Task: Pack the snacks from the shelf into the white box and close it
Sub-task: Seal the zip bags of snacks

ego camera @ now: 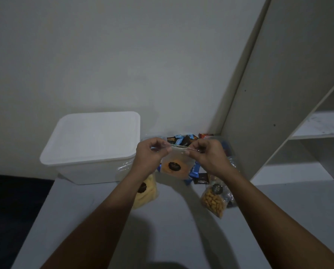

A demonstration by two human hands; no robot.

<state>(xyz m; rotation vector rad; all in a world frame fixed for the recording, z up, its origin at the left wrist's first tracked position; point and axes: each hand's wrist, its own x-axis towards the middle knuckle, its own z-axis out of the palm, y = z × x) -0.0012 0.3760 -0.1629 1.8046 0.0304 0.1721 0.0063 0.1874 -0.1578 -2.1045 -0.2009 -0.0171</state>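
The white box stands at the left on the table, its lid on. To its right I hold up a clear zip bag of orange snacks with a dark round label. My left hand pinches the left end of the bag's top strip and my right hand pinches the right end. A bag of pale yellow snacks lies under my left forearm. Another bag of small golden snacks lies beside my right forearm. Several small wrapped sweets lie behind the held bag.
The grey table ends at the left, where dark floor shows. A white shelf unit rises at the right against the wall. Blue and dark wrappers lie just below the held bag.
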